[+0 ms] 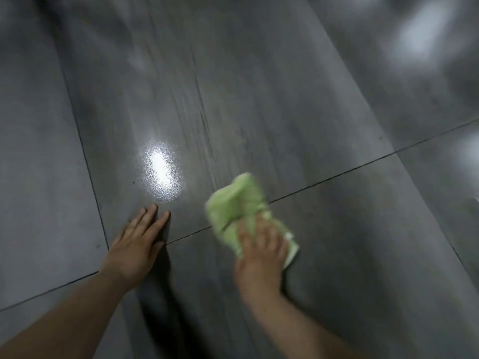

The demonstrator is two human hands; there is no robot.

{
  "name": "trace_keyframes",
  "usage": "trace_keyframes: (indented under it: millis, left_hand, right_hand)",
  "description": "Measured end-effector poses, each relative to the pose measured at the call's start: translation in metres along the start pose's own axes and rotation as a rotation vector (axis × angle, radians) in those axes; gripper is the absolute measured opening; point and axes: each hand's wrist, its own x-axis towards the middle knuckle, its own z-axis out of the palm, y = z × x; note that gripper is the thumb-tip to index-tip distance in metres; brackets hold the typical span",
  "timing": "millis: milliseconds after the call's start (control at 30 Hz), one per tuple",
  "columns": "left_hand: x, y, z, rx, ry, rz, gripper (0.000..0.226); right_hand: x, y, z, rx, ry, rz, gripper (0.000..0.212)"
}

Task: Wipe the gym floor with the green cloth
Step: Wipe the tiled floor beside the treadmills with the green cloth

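Blur over right hand (261, 252) on green cloth (236, 203), grip unclear, left hand (134, 244) flat on gym floor (337, 125)

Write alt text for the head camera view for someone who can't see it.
A person's right hand presses a crumpled green cloth onto a glossy grey tiled floor, both motion-blurred. The left hand rests flat on the floor beside it.

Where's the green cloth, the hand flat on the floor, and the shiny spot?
green cloth (234, 203), head view, bunched front part
left hand (134, 244), head view, back of hand
shiny spot (162, 174), head view, bright centre
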Motion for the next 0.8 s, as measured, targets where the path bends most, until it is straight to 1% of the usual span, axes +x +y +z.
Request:
trace_keyframes:
  millis: [33, 67, 100, 133, 167, 200, 233, 300, 333, 367, 400, 433, 467, 533, 567, 633, 700, 733, 767, 800]
  left_hand:
    - [0.001, -0.001, -0.002, 0.032, 0.010, 0.021, 0.057]
    - [0.002, -0.004, -0.002, 0.063, -0.009, 0.057, 0.058]
    - [0.002, -0.007, -0.002, 0.064, -0.010, 0.077, 0.059]
    - [0.003, -0.013, -0.001, 0.088, 0.031, 0.095, 0.056]
    - [0.000, -0.017, -0.003, 0.062, 0.076, 0.044, 0.052]
    - [-0.004, -0.021, -0.003, 0.014, 0.165, -0.047, 0.049]
    - [-0.009, -0.027, -0.004, -0.069, 0.226, -0.184, 0.049]
    - [-0.026, -0.042, -0.004, -0.222, 0.362, -0.545, 0.054]
    - [-0.037, -0.052, -0.004, -0.275, 0.381, -0.685, 0.055]
    - [-0.050, -0.063, -0.003, -0.319, 0.366, -0.769, 0.055]
    - [-0.064, -0.074, 0.001, -0.356, 0.325, -0.805, 0.055]
    - [-0.075, -0.083, 0.007, -0.389, 0.283, -0.801, 0.056]
    - [-0.083, -0.091, 0.011, -0.408, 0.241, -0.771, 0.056]
    - [-0.090, -0.104, 0.015, -0.401, 0.183, -0.700, 0.056]
    - [-0.091, -0.108, 0.014, -0.409, 0.170, -0.679, 0.057]
    - [-0.091, -0.113, 0.011, -0.458, 0.167, -0.663, 0.056]
    - [-0.091, -0.119, 0.011, -0.488, 0.172, -0.668, 0.056]
    - [-0.091, -0.122, 0.013, -0.486, 0.165, -0.664, 0.056]
    - [-0.092, -0.125, 0.016, -0.479, 0.157, -0.660, 0.057]
    - [-0.093, -0.127, 0.017, -0.468, 0.148, -0.654, 0.058]
  right_hand:
    - [-0.019, -0.015, 0.003, 0.035, -0.049, -0.214, 0.057]
    - [-0.026, -0.012, 0.006, 0.048, -0.079, -0.388, 0.057]
    - [-0.021, 0.004, 0.008, 0.052, -0.083, -0.507, 0.057]
    - [-0.007, 0.025, 0.007, 0.053, -0.052, -0.550, 0.058]
    - [0.008, 0.047, 0.004, 0.045, -0.013, -0.504, 0.057]
    - [0.024, 0.066, 0.002, 0.040, 0.031, -0.396, 0.057]
    - [0.039, 0.080, -0.001, 0.023, 0.051, -0.252, 0.057]
    - [0.057, 0.081, -0.008, 0.025, 0.013, 0.061, 0.059]
    - [0.062, 0.068, -0.011, 0.074, 0.002, 0.224, 0.061]
    - [0.069, 0.048, -0.013, 0.143, -0.035, 0.386, 0.062]
    - [0.076, 0.024, -0.012, 0.204, -0.080, 0.490, 0.061]
    - [0.081, -0.002, -0.010, 0.239, -0.098, 0.490, 0.060]
    - [0.082, -0.029, -0.007, 0.220, -0.090, 0.371, 0.061]
    - [0.065, -0.080, 0.009, 0.090, -0.030, -0.042, 0.062]
    - [0.047, -0.101, 0.015, 0.060, -0.008, -0.279, 0.057]
    - [0.005, -0.127, 0.016, 0.081, -0.083, -0.726, 0.047]
    - [-0.016, -0.125, 0.015, 0.049, -0.213, -1.065, 0.050]
    - [-0.005, -0.120, 0.016, 0.045, -0.222, -1.170, 0.050]
    - [0.013, -0.114, 0.022, 0.067, -0.136, -1.201, 0.051]
    - [0.039, -0.109, 0.027, 0.074, -0.065, -1.136, 0.052]
